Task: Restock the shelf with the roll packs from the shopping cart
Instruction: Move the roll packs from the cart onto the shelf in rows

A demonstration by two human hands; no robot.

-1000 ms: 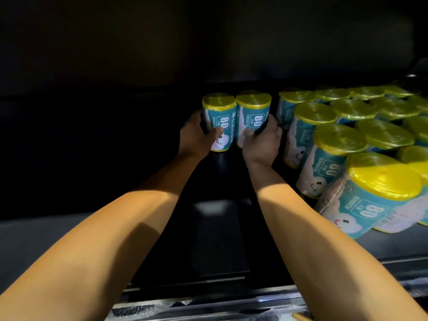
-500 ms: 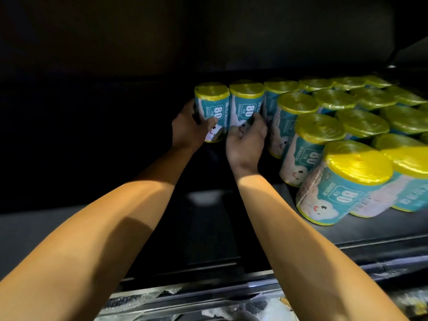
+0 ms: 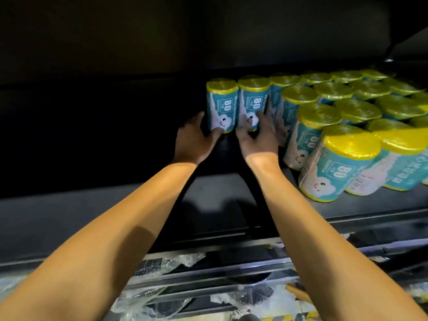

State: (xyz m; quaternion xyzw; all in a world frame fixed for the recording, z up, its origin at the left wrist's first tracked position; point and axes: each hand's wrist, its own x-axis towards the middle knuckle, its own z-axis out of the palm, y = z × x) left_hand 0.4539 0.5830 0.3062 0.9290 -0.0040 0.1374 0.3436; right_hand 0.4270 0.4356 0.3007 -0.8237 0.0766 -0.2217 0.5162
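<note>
we see two roll packs upright side by side deep on the shelf (image 3: 220, 195), toward its back edge. our left hand (image 3: 193, 140), fingers relaxed, touches the base of the left roll pack (image 3: 221, 105); our right hand (image 3: 258, 140), fingers loosely spread, touches the right roll pack (image 3: 252, 101). more packs (image 3: 342, 126) crowd the shelf's right side.

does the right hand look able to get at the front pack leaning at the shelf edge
Probably yes: the right hand rests by an upright pack, and bare shelf lies between it and the leaning front pack, with nothing in the way.
</note>
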